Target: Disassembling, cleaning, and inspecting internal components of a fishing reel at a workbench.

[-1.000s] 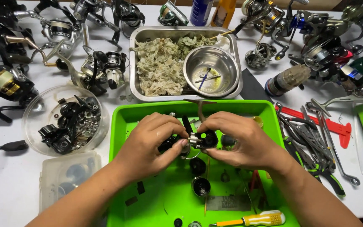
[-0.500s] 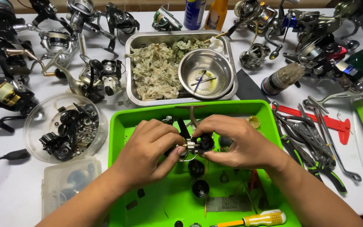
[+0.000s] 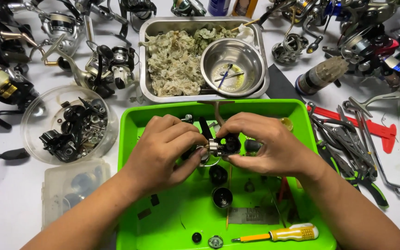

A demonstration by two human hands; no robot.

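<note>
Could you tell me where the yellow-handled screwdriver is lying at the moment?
In the head view, the yellow-handled screwdriver lies in the green tray along its near edge, right of centre, below the right hand and just right of a small gear.

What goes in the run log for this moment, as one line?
left hand: grips reel part | right hand: grips same part | over: green tray | nearby: yellow screwdriver, steel bowl

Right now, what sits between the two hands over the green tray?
In the head view, a small black and silver reel part sits between the left hand and right hand, pinched by both.
</note>
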